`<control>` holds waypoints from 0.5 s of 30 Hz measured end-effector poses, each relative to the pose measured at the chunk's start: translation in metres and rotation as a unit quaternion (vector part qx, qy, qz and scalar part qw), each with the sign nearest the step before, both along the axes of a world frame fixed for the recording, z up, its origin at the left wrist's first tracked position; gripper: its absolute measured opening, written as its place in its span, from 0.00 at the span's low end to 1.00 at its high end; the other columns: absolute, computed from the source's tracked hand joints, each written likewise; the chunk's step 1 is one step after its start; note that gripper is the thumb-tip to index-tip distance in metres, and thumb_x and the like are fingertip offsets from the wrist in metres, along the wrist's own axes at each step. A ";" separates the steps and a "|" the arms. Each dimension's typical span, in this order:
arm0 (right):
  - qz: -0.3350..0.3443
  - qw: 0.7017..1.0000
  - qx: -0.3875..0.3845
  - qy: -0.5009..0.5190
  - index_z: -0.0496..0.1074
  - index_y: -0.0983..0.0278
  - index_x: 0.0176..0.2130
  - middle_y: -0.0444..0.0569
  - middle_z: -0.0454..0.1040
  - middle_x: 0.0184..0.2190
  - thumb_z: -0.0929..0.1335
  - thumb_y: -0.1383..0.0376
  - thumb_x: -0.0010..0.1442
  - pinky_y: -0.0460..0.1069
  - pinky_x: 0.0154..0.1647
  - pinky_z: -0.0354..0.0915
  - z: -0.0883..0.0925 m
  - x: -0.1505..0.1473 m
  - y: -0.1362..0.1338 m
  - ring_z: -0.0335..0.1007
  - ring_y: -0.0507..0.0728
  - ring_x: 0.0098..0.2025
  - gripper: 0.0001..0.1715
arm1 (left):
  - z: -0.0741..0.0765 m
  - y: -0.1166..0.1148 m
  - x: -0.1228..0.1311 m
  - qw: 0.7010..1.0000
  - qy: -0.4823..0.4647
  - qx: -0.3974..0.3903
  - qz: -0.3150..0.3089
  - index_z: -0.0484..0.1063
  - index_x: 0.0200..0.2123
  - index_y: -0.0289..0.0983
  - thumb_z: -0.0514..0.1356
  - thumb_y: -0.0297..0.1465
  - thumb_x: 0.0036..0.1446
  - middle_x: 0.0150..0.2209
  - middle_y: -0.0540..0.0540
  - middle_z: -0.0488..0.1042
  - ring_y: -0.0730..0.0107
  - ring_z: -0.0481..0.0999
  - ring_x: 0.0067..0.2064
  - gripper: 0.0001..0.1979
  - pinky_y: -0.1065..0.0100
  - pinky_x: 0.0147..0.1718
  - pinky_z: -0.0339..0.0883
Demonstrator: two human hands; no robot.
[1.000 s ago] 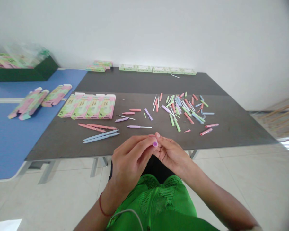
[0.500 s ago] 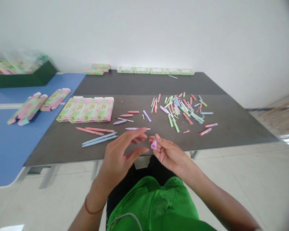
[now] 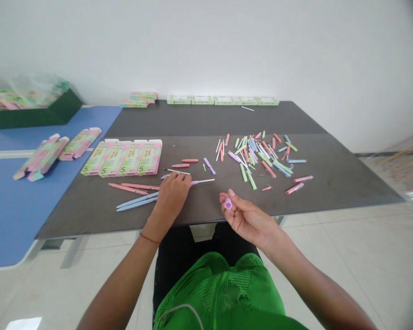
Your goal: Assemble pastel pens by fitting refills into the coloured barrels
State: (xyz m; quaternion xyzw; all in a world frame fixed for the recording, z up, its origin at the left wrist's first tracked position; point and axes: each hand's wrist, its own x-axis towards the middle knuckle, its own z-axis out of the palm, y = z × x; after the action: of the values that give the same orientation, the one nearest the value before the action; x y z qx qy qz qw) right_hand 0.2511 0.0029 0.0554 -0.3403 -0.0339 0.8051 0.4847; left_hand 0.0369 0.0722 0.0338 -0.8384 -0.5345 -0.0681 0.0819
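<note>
My left hand [image 3: 174, 192] is down on the table with its fingers closed over a purple pen half [image 3: 194, 183]. A white refill [image 3: 206, 180] sticks out of that half to the right; my fingers hide its other end. Above the table's front edge, my right hand [image 3: 246, 217] pinches a short purple pen barrel [image 3: 228, 204], its open end facing me. Beside my left hand lie blue pens [image 3: 134, 202] and pink pens [image 3: 134, 186]. Just beyond it are a loose white refill [image 3: 179, 172] and two pink pen halves [image 3: 190, 160]. A purple barrel [image 3: 209, 166] rests further right.
A pile of coloured pen parts [image 3: 261, 156] covers the right middle of the dark table [image 3: 199, 123]. Several pastel boxes [image 3: 149, 158] lie at left, with flat cartons [image 3: 43, 156] on the blue table. White-green boxes [image 3: 223, 101] line the back edge. A green bin [image 3: 65, 105] stands far left.
My left hand has moved down and left from beside the right hand, and its fingers have closed on the purple pen half. My right hand, still holding the barrel, has shifted slightly right.
</note>
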 end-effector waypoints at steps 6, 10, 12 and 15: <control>-0.006 1.000 -0.005 0.000 0.79 0.72 0.38 0.48 0.83 0.30 0.77 0.69 0.60 0.40 0.33 0.78 -0.003 0.003 0.001 0.81 0.49 0.30 0.07 | 0.030 -0.024 -0.019 0.981 -0.188 0.007 -0.039 0.72 0.48 0.37 0.52 0.32 0.74 0.42 0.42 0.81 0.61 0.79 0.39 0.10 0.65 0.36 0.68; -0.001 1.000 -0.008 -0.004 0.79 0.72 0.39 0.49 0.82 0.30 0.76 0.70 0.62 0.40 0.34 0.78 -0.003 0.005 0.002 0.81 0.49 0.31 0.06 | 0.061 -0.054 -0.031 0.955 -0.285 0.039 -0.072 0.73 0.51 0.38 0.55 0.31 0.72 0.41 0.46 0.82 0.67 0.81 0.38 0.09 0.68 0.39 0.71; -0.008 1.000 -0.018 -0.008 0.78 0.72 0.39 0.49 0.82 0.30 0.75 0.70 0.64 0.40 0.33 0.78 -0.002 0.005 0.003 0.81 0.49 0.30 0.05 | 0.074 -0.070 -0.035 0.950 -0.297 0.043 -0.086 0.75 0.53 0.41 0.56 0.29 0.72 0.43 0.47 0.82 0.69 0.81 0.40 0.11 0.69 0.41 0.72; -0.020 0.999 -0.024 -0.016 0.78 0.73 0.38 0.49 0.82 0.30 0.73 0.71 0.66 0.39 0.31 0.77 0.000 0.006 0.004 0.80 0.48 0.29 0.05 | 0.089 -0.093 -0.038 0.945 -0.305 0.064 -0.103 0.76 0.56 0.44 0.58 0.28 0.70 0.48 0.47 0.81 0.68 0.81 0.45 0.15 0.71 0.40 0.73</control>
State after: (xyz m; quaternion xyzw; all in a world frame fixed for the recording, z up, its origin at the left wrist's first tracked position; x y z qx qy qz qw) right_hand 0.2567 0.0068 0.0549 -0.3657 -0.0154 0.7901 0.4917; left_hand -0.0009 -0.0209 0.1231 -0.8207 -0.4395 -0.3629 -0.0392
